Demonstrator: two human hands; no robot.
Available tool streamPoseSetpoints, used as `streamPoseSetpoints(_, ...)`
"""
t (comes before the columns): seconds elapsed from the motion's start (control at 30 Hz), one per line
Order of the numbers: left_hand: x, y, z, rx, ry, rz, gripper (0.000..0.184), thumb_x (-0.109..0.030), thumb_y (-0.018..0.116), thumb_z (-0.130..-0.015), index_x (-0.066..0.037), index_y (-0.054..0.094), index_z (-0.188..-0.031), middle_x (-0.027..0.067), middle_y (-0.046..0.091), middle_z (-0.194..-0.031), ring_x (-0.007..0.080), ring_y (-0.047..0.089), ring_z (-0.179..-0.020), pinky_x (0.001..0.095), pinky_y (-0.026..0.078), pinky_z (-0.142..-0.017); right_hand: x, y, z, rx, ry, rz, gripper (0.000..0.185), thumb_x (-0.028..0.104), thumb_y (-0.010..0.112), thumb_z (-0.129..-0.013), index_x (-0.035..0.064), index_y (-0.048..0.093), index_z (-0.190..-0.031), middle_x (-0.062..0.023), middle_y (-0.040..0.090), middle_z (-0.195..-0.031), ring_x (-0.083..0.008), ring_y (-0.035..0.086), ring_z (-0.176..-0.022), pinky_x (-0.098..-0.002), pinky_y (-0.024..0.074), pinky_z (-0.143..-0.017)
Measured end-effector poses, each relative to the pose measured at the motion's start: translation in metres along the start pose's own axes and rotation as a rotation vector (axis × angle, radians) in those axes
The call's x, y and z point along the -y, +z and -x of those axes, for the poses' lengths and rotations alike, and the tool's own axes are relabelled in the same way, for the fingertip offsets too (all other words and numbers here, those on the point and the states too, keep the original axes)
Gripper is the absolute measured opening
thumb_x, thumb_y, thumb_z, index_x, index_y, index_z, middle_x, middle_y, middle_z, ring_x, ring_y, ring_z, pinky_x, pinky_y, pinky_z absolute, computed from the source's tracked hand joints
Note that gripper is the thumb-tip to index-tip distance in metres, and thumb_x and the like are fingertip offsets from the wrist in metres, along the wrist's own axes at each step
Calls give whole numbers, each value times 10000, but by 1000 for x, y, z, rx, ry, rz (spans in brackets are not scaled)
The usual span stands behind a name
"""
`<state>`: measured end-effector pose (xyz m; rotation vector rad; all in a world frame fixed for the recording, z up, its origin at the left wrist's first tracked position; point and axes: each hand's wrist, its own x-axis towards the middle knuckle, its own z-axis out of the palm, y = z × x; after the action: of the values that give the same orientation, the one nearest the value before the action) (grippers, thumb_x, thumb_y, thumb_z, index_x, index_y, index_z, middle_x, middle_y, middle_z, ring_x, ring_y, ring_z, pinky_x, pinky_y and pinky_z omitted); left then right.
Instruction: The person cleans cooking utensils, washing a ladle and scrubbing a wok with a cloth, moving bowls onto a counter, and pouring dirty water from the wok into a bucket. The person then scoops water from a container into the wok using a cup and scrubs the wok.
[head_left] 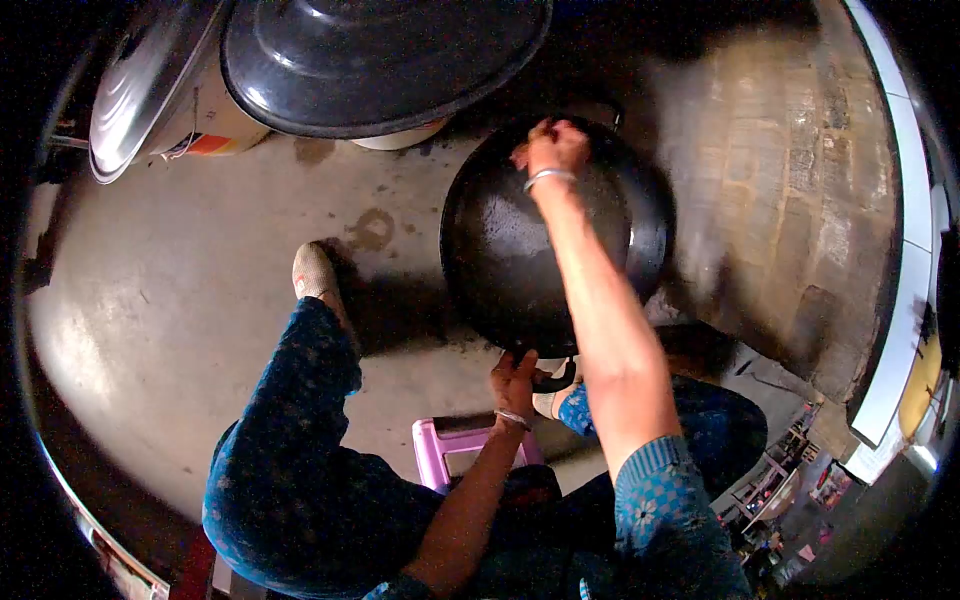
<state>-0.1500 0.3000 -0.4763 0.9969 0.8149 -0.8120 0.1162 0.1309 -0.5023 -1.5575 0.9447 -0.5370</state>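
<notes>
A large black wok [510,270] with two loop handles stands on the floor between my feet, its inside dark with a wet-looking shine. My left hand [514,382] grips the near rim beside the near handle [557,378], thumb on top. Reaching across the wok, my right hand [556,147] is over the inside near the far rim. Its fingers are curled closed and slightly blurred; what they hold, if anything, is hidden. A bangle circles each wrist.
A dark round lid [385,60] covers a tub at the back, with a second lidded bucket [215,135] to its left. A brick wall [790,190] stands on the right. Below me is a pink stool [431,455]. Wet spots mark the concrete floor [170,330].
</notes>
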Motion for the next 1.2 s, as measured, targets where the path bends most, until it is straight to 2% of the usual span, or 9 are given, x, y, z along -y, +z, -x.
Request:
streamPoseSetpoints(0.1,-9,2,3,8,-28,-29,178,-97,600,-793,-9,542,-937,11,543,-753,90,464,-536,241,442,-530,-5,22,53,94,-614,354,136,82,579,-750,9,505,-663,-156,554,-587,-255,543,-536,-364,407,-521)
streamPoseSetpoints(0.2,-2,-1,0,10,-47,58,166,-100,597,-797,-21,547,-934,11,555,-767,88,468,-545,243,445,-537,-22,9,83,406,-441,227,84,67,594,-752,30,526,-717,-125,537,-567,-208,543,-525,-328,416,-508)
streamPoseSetpoints(0.3,-4,-2,-2,34,23,-62,152,-94,590,-800,-29,549,-930,8,559,-774,89,473,-557,251,451,-527,-20,-6,70,296,-351,161,89,79,587,-795,25,541,-740,-42,534,-575,-103,518,-545,-264,429,-502)
streamPoseSetpoints(0.37,-7,0,0,19,-27,-49,135,-80,588,-796,-33,549,-916,7,557,-763,90,474,-557,259,457,-524,6,-15,48,153,-644,296,107,111,582,-813,7,567,-791,-25,542,-585,-101,516,-507,-280,435,-476)
streamPoseSetpoints(0.47,-6,1,0,51,-25,97,139,-86,596,-790,-29,545,-906,5,556,-754,93,478,-543,264,459,-524,21,-9,6,246,-57,-165,145,150,592,-804,9,583,-773,-50,553,-557,-149,533,-474,-299,438,-492)
streamPoseSetpoints(0.6,-1,-4,-1,34,-25,55,144,-96,596,-789,-33,544,-908,6,553,-738,96,480,-521,266,470,-520,17,6,16,91,-591,706,184,218,616,-772,38,616,-731,-174,586,-622,-296,582,-542,-353,446,-525)
streamPoseSetpoints(0.7,1,-5,-3,25,-48,-44,157,-121,608,-793,1,531,-852,75,599,-735,191,608,-595,305,471,-521,42,24,50,142,-594,510,137,171,611,-766,34,616,-756,-167,601,-735,-335,595,-674,-335,454,-584)
streamPoseSetpoints(0.9,6,-5,-8,100,121,-72,136,-108,588,-794,-37,533,-896,4,541,-725,77,437,-504,247,459,-510,25,22,112,456,-415,164,126,-52,534,-692,34,571,-776,-116,608,-804,-288,603,-742,-310,469,-641)
streamPoseSetpoints(1.2,34,-25,-21,130,286,-241,142,-72,548,-800,2,542,-921,-4,560,-835,82,485,-729,236,407,-592,32,-52,187,888,-448,394,137,-69,500,-665,52,542,-712,-99,557,-721,-293,566,-676,-353,460,-601)
